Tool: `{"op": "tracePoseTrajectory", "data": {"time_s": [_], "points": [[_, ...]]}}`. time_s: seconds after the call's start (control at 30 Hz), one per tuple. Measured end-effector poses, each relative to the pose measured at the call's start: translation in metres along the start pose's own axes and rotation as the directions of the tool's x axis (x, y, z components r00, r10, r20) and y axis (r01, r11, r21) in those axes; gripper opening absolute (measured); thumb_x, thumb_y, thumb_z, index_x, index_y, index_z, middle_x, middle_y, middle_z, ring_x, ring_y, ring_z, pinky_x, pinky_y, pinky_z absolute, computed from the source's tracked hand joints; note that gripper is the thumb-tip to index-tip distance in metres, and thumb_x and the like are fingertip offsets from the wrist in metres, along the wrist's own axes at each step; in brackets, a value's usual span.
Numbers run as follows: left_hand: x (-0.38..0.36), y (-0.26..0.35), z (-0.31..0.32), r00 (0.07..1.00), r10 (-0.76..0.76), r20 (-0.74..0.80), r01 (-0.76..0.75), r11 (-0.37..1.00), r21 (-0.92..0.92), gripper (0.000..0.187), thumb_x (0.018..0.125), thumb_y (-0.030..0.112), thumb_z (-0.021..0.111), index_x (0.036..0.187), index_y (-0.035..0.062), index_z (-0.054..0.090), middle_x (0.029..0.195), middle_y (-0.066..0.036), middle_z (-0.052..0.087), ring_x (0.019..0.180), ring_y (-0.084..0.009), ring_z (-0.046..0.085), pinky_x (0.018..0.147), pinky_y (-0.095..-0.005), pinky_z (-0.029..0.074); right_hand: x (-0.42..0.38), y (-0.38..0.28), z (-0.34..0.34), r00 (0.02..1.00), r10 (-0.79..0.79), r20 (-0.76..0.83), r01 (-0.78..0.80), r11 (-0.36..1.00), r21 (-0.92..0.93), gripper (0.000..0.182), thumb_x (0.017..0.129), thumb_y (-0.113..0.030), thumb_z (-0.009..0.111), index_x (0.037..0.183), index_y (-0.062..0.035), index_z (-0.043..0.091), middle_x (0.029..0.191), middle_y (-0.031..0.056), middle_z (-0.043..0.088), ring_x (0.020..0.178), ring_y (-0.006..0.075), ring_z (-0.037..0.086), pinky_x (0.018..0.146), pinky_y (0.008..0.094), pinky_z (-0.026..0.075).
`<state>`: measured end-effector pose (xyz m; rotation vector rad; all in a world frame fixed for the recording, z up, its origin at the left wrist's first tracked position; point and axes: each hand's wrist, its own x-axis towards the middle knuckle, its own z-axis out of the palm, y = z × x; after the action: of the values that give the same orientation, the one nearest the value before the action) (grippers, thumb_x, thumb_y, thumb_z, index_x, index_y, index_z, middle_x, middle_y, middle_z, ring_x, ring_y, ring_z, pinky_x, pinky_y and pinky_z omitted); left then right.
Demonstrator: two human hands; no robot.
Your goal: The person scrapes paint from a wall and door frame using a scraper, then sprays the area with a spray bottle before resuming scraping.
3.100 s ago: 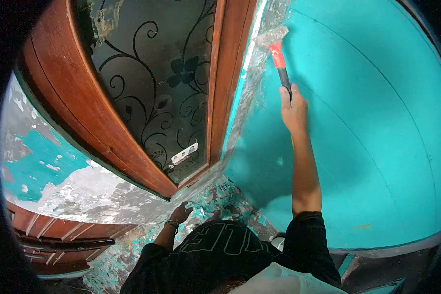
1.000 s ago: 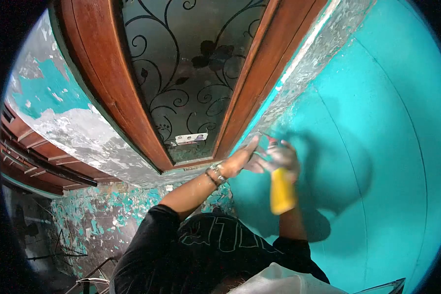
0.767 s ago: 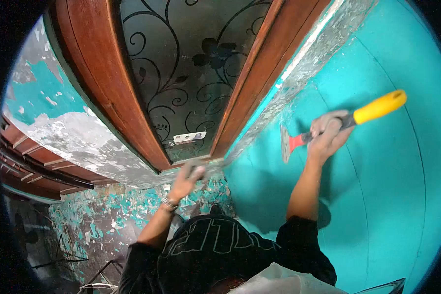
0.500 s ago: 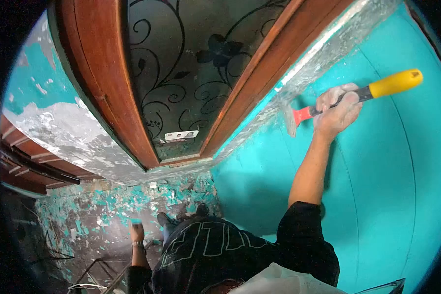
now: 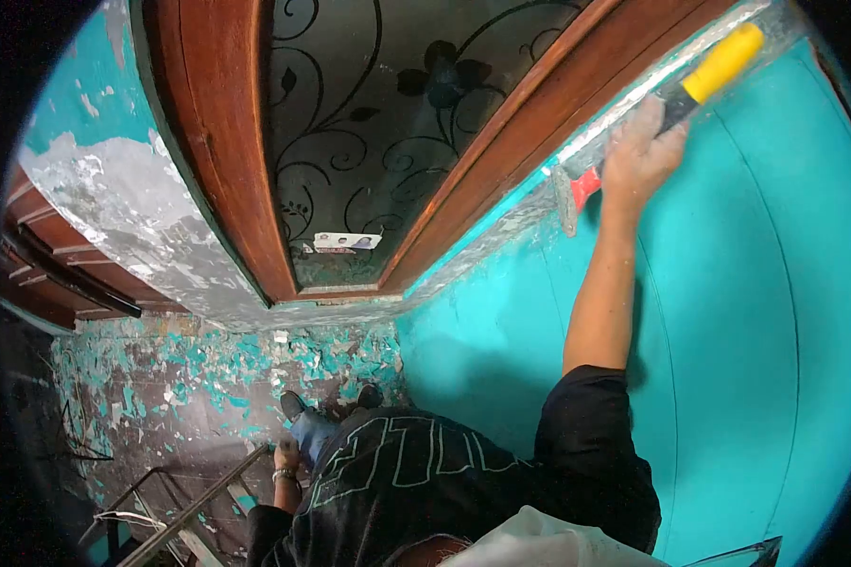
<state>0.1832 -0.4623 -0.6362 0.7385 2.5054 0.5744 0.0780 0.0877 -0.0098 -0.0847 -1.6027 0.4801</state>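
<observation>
My right hand (image 5: 638, 156) is wrapped round a paint scraper, dusty white about the fingers. The scraper (image 5: 723, 64) has a yellow and black handle and a red neck. Its wide, dusty blade (image 5: 565, 201) meets the rough grey strip (image 5: 529, 213) between the turquoise wall (image 5: 501, 331) and the wooden frame (image 5: 511, 180). Low at the left, my left hand (image 5: 286, 455), with a bracelet at the wrist, looks closed beside the end of a thin metal frame (image 5: 213, 491). What it grips, if anything, cannot be made out.
Behind the wooden frame is dark glass (image 5: 350, 142) with a flower pattern. Paint flakes (image 5: 208, 378) litter the floor round my shoes (image 5: 293, 404). To the left, the wall (image 5: 142, 217) is patchy with peeled paint. A brown panelled surface (image 5: 76, 274) shows beyond it.
My right hand has moved up, swinging the scraper's handle upward towards the wooden frame. My left hand has moved right, to the metal frame's end; a turquoise bit by it is no longer visible. The view has shifted slightly.
</observation>
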Motion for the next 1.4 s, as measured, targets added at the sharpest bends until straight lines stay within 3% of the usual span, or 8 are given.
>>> {"op": "tracePoseTrajectory", "data": {"time_s": [0.07,0.17,0.47,0.5,0.77,0.93,1.03,1.4], "points": [[0.012,0.05,-0.048,0.911,-0.411,0.026,0.399,0.864,-0.309,0.032,0.084,0.032,0.048,0.083,0.0016,0.056,0.085,-0.022,0.06,0.078,-0.0396,0.057,0.067,-0.0453,0.044,-0.002,0.001,0.0,0.998,0.037,0.053,-0.034,0.998,-0.059,0.031,0.088,-0.022,0.053,0.098,0.0067,0.047,0.073,0.01,0.054,0.065,0.0176,0.05,0.059,0.0316,0.043],[0.018,0.037,-0.032,0.895,-0.445,-0.01,0.388,0.791,-0.472,0.034,0.085,0.033,0.048,0.087,0.0005,0.056,0.088,-0.022,0.06,0.081,-0.0402,0.056,0.069,-0.0446,0.045,0.014,-0.009,-0.002,0.998,0.019,0.055,-0.021,0.999,0.038,0.024,0.088,-0.022,0.053,0.094,-0.0017,0.041,0.061,-0.001,0.043,0.046,0.0059,0.038,0.037,0.0197,0.031],[-0.014,-0.029,0.072,0.969,-0.229,-0.089,0.197,0.942,-0.271,0.04,0.081,0.034,0.051,0.099,-0.0013,0.056,0.094,-0.025,0.059,0.088,-0.0406,0.056,0.075,-0.0444,0.045,0.006,-0.001,0.008,0.986,0.03,0.167,-0.024,0.999,-0.038,0.022,0.087,-0.021,0.056,0.087,-0.0032,0.043,0.062,-0.0005,0.045,0.048,0.0056,0.04,0.039,0.0205,0.033],[-0.015,-0.008,0.044,0.931,-0.365,0.0,0.34,0.867,-0.364,0.019,0.084,0.022,0.05,0.082,0.0042,0.057,0.075,-0.013,0.059,0.066,-0.0313,0.056,0.062,-0.041,0.043,0.008,0.0,0.01,0.973,0.066,0.221,-0.059,0.997,-0.04,0.022,0.087,-0.021,0.056,0.087,-0.0034,0.043,0.063,-0.0006,0.045,0.048,0.0055,0.04,0.039,0.0204,0.034],[-0.011,0.059,-0.043,0.867,-0.488,0.099,0.465,0.723,-0.511,0.038,0.079,0.035,0.053,0.089,-0.0016,0.057,0.087,-0.024,0.06,0.085,-0.0394,0.058,0.071,-0.043,0.046,-0.024,0.012,0.02,0.962,0.031,0.272,0.0,0.994,-0.112,0.026,0.086,-0.024,0.058,0.082,-0.0008,0.046,0.064,0.0076,0.052,0.053,0.017,0.047,0.049,0.0316,0.041],[0.001,-0.014,0.027,0.97,-0.226,0.088,0.234,0.967,-0.102,0.041,0.083,0.035,0.05,0.097,-0.0024,0.056,0.094,-0.024,0.059,0.091,-0.041,0.055,0.077,-0.0429,0.044,-0.017,0.002,0.022,0.96,-0.104,0.261,0.136,0.985,-0.108,0.017,0.088,-0.019,0.055,0.088,-0.0039,0.047,0.061,-0.003,0.043,0.047,0.0034,0.038,0.04,0.0202,0.032],[0.003,-0.014,0.027,0.893,-0.393,0.218,0.449,0.762,-0.466,0.044,0.083,0.037,0.049,0.101,-0.0034,0.055,0.098,-0.025,0.058,0.094,-0.0414,0.054,0.079,-0.0418,0.044,-0.016,0.001,0.022,0.948,-0.117,0.296,0.145,0.987,-0.073,0.018,0.087,-0.019,0.056,0.088,-0.0036,0.047,0.061,-0.0025,0.044,0.047,0.0037,0.039,0.04,0.0205,0.033],[0.001,-0.016,0.026,0.912,-0.34,0.23,0.4,0.861,-0.314,0.058,0.082,0.04,0.05,0.111,-0.0097,0.047,0.102,-0.029,0.056,0.098,-0.0416,0.053,0.082,-0.0417,0.044,-0.018,-0.001,0.021,0.977,-0.067,0.203,0.104,0.979,-0.175,0.023,0.086,-0.02,0.058,0.085,-0.0003,0.046,0.061,0.0075,0.051,0.052,0.0165,0.047,0.049,0.0305,0.041]]}}
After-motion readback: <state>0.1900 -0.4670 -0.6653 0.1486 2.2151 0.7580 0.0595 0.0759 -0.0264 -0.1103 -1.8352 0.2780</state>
